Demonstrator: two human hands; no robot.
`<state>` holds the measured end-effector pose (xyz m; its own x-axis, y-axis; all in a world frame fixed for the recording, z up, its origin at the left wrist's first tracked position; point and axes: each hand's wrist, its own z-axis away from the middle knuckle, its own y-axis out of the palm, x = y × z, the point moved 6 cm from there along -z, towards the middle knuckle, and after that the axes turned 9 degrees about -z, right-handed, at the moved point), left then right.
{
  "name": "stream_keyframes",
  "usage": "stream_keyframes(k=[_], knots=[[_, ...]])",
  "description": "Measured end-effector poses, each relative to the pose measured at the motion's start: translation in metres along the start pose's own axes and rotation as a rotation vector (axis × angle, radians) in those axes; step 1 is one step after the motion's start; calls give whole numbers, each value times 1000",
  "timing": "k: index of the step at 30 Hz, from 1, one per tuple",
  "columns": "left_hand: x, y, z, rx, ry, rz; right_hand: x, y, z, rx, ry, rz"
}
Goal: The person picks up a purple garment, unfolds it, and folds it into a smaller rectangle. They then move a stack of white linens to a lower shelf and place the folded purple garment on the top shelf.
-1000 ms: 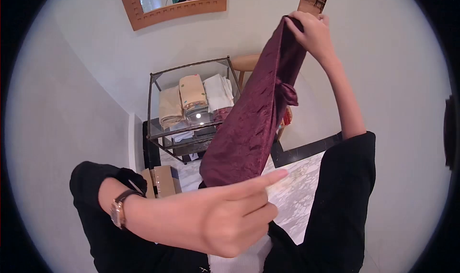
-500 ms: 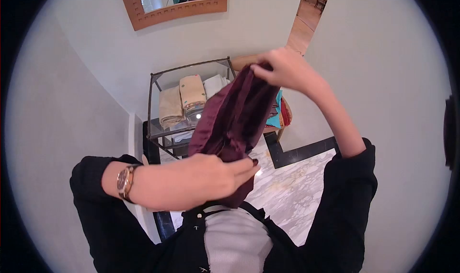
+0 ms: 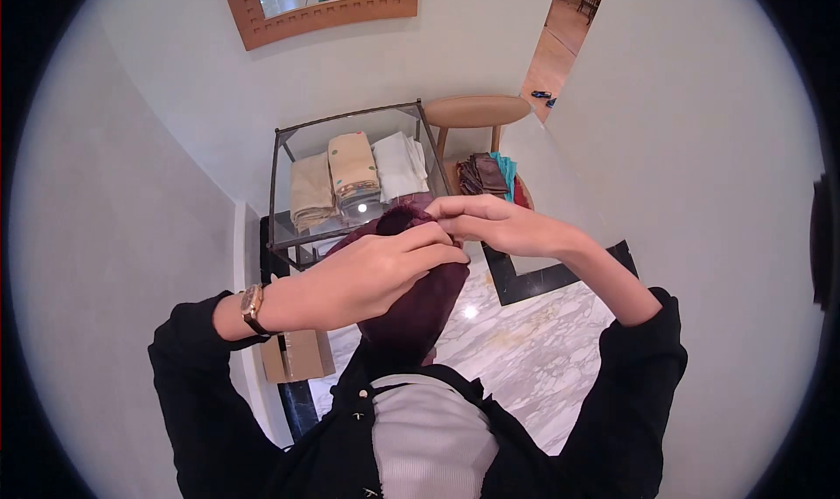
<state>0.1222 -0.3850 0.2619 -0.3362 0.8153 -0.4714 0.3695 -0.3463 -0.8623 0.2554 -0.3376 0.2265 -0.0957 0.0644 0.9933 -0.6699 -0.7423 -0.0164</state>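
At eight o'clock a watch point(image 3: 251, 308) sits on the person's left wrist, and an opened cardboard box point(image 3: 306, 357) lies on the floor between seven and eight. Toward ten to eleven o'clock stands a glass-topped table point(image 3: 348, 115) in a dark metal frame, showing a tan cloth point(image 3: 312, 194), a patterned cloth point(image 3: 353, 166) and a white cloth point(image 3: 402, 168), all folded, in a row.

Just lower left of centre, the left hand point(image 3: 372, 276) has its grip pinched on the gathered upper part of a dark red cloth point(image 3: 413, 317), which hangs at six o'clock in front of the person's body. The right hand point(image 3: 516, 228), at three, pinches the same upper edge, fingertips beside the left's.

The right hand has come down and in from its raised place at one o'clock, so the cloth, stretched long before, is now bunched short; both hands seem able to work one spot together.

At one o'clock a wooden chair point(image 3: 477, 110) bears folded dark cloths point(image 3: 481, 175) and a turquoise cloth point(image 3: 507, 173). Marble floor point(image 3: 525, 359) spreads toward five.
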Motion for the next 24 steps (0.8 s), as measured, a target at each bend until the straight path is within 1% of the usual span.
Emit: stream_keyframes(k=[1,3,6,7,10,11,13,14,15,16,17,19,20,21,24], knots=[[1,1,1,-11,-14,-4,0,2,2,27,57,-38],[2,-1,1,-111,5,-60,4,7,8,84,175,-117],[8,-6,4,-238,1,-59,-1,14,9,104,25,-56],[10,-9,5,-276,-4,-46,8,19,10,72,-213,157],[18,-11,5,-275,-74,48,16,18,9,-29,-298,404],[22,-10,5,-232,-125,158,19,16,11,-39,-189,395],[29,-9,7,-147,-226,375,33,7,14,-92,-330,559],[32,-8,8,-82,-181,340,40,4,18,-119,-399,641],[40,-7,8,-17,-135,306,45,-2,21,-153,-363,713],[46,-4,10,48,-88,269,53,-7,26,-187,-396,756],[50,1,14,127,-30,325,60,-12,29,-221,-429,799],[54,5,18,527,-81,182,69,-20,35,-271,-492,926],[57,9,25,726,-106,108,70,-18,35,-265,-473,955],[61,5,27,640,-100,-4,71,-15,37,-259,-456,985],[62,-26,32,342,-246,-582,69,-16,35,-280,-378,1102]])
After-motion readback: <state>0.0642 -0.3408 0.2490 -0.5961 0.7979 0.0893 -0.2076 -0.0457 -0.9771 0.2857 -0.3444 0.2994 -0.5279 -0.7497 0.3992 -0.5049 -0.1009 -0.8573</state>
